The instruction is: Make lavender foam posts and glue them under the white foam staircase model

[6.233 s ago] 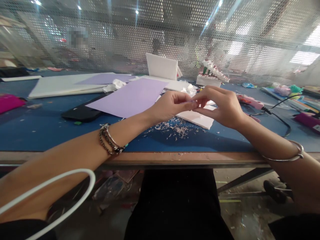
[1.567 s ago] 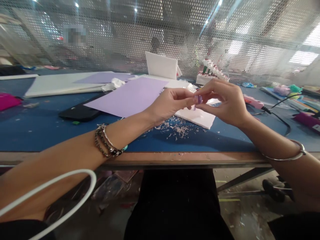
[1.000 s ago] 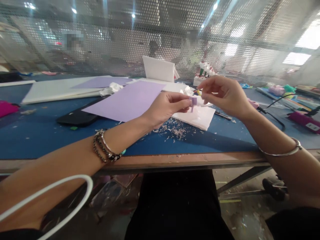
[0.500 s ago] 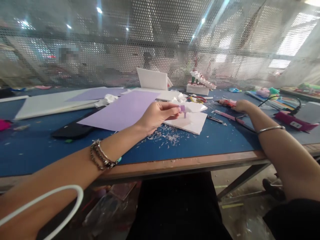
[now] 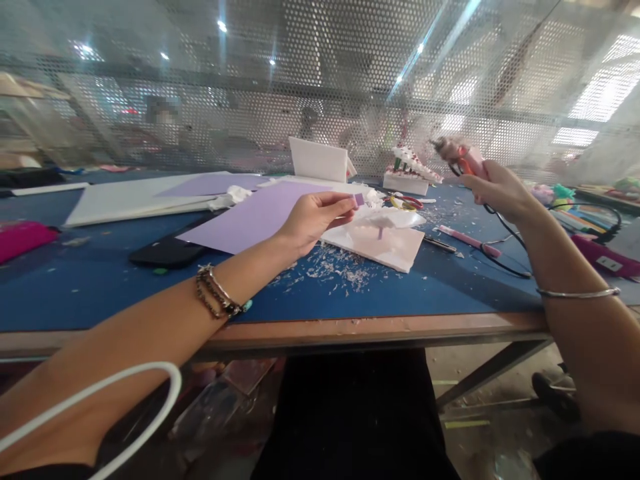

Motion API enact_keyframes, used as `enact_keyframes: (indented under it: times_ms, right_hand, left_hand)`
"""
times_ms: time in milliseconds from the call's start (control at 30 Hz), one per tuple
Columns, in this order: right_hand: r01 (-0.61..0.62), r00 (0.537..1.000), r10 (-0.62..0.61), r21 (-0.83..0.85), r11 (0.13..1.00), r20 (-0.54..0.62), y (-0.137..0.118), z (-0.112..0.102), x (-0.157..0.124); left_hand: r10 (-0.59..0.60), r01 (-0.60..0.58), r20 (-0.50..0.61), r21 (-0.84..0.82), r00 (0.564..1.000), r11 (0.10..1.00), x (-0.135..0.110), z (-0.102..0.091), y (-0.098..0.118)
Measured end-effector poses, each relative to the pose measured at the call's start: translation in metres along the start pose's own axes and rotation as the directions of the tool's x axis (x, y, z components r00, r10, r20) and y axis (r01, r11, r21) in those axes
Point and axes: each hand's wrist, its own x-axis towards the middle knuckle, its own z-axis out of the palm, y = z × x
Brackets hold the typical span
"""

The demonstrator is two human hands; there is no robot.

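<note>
Table (image 5: 450, 297) below, scrap (image 5: 359, 200) in left hand (image 5: 314, 220)

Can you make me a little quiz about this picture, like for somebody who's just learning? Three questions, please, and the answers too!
1. Short answer: What colour is the small piece pinched in the left hand?

2. True or false: The pink gun-shaped tool in the right hand is resting on the blue table.

3. Fill in the gap with left or right: In the picture, the upright white board stands to the ____ of the white model with reddish specks.

Key:
1. Purple.
2. False: the right hand holds it up above the table.
3. Left.
</note>
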Motion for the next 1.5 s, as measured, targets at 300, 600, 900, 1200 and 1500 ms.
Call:
enact_keyframes:
  times_ms: [300,600,900,1200,1500]
  right_hand:
    - [0.178,0.969,-0.214,-0.257,0.950,-0.120,-0.072,0.024,-0.019]
    - [0.288,0.942,-0.311,-0.168,0.943,-0.124,-0.078,0.034,-0.025]
    - [0.272,0.951,-0.293,-0.192,0.943,-0.096,-0.080,0.033,-0.029]
    - [0.219,0.963,-0.254,-0.298,0.929,-0.086,-0.083,0.033,-0.029]
    - [0.207,0.968,-0.239,-0.308,0.928,-0.071,-0.082,0.033,-0.028]
  left_hand:
    - [0.014,-0.015,0.022,0.038,1.000,0.999,-0.002,0.000,-0.001]
    - [0.028,-0.029,0.036,0.044,0.999,0.999,-0.005,0.004,0.002]
    - [0.025,-0.027,0.027,0.076,0.999,0.997,-0.006,0.004,0.002]
    - [0.051,-0.052,0.067,0.026,0.996,0.998,-0.002,0.001,-0.003]
    - [0.056,-0.056,0.065,0.005,0.996,0.998,-0.001,0.001,-0.005]
